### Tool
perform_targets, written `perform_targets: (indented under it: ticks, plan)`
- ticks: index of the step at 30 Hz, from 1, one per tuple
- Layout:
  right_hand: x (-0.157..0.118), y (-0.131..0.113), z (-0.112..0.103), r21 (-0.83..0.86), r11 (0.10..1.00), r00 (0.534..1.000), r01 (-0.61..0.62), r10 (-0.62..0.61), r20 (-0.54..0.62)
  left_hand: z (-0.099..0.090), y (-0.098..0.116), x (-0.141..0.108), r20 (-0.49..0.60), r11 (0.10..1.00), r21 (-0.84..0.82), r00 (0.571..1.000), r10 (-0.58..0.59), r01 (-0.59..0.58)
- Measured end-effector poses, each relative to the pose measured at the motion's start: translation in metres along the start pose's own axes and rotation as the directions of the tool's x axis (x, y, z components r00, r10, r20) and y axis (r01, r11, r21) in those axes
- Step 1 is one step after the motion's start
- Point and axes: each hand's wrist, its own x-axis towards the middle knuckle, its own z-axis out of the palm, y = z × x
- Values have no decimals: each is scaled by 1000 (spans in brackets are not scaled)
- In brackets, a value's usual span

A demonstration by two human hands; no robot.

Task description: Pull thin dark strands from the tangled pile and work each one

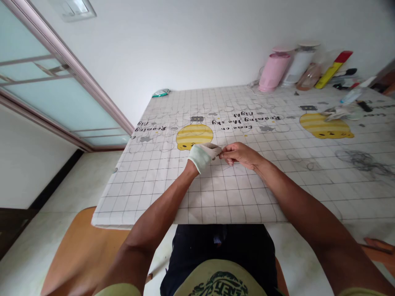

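My left hand [203, 155], in a pale knitted glove, reaches over the middle of the table with its fingers pinched together. Bare-skinned, my right hand [239, 155] meets it from the right, thumb and fingers closed in a pinch. The fingertips of both hands touch or nearly touch. Whatever lies between them is too small to make out. Beneath them spreads a white checked tablecloth [166, 193] printed with yellow balloon bears and lettering. Thin dark strands lie loosely on the cloth near my right forearm.
A tangle of dark thread-like strands [364, 161] lies at the right. Behind stand a pink cylinder [274, 72], a white cylinder [298, 65], a bottle [309, 77] and a yellow-red box [333, 70]. A green-white packet [161, 93] sits at the far left corner. An orange chair [83, 250] is at left.
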Motion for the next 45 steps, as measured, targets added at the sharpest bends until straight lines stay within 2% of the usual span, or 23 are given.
perform_targets:
  ticks: [3, 8, 10, 14, 18, 20, 22, 25, 28, 34, 37, 41, 45]
  plan:
    - [2, 2, 7, 79, 997, 999, -12, 16, -51, 3, -3, 2, -35, 1000, 16, 999, -9, 9]
    - [5, 5, 16, 182, 983, 993, 36, -14, -119, 8, -2, 4, -65, 962, -263, 993, -97, 76]
    - [6, 7, 16, 188, 981, 992, 47, -24, -127, 10, -2, 4, -65, 943, -323, 991, -114, 87]
    - [8, 11, 12, 176, 984, 994, 5, 15, -109, 15, -6, 5, -42, 932, -343, 990, -137, 115]
    - [7, 10, 1, 177, 983, 998, -48, 54, -29, 17, -10, 11, 7, 918, -378, 992, -129, 122]
    - [4, 6, -4, 175, 984, 999, -39, 43, -17, 15, -10, 12, -21, 923, -374, 994, -111, 95]
    - [2, 1, -9, 153, 988, 998, -9, 19, -59, 11, -9, 12, -68, 930, -357, 991, -114, 82]
    - [-2, -4, -14, 81, 996, 992, 40, -30, -126, 6, -6, 9, -120, 934, -348, 984, -134, 85]
    - [-4, -5, -14, -70, 992, 986, 104, -112, -125, 3, -7, 7, -146, 935, -345, 979, -143, 85]
    - [-5, -2, -5, -413, 896, 964, 164, -235, -126, 4, -13, 11, -141, 929, -363, 981, -131, 71]
    - [-5, 1, 0, -533, 818, 937, 215, -327, -123, 1, -13, 13, -87, 920, -383, 988, -131, 89]
    - [-6, 5, 3, -645, 694, 905, 320, -425, -9, -4, -16, 18, 41, 881, -441, 985, -168, 169]
    - [-5, 6, 4, -680, 642, 883, 354, -470, 16, -3, -21, 24, 83, 833, -519, 981, -174, 192]
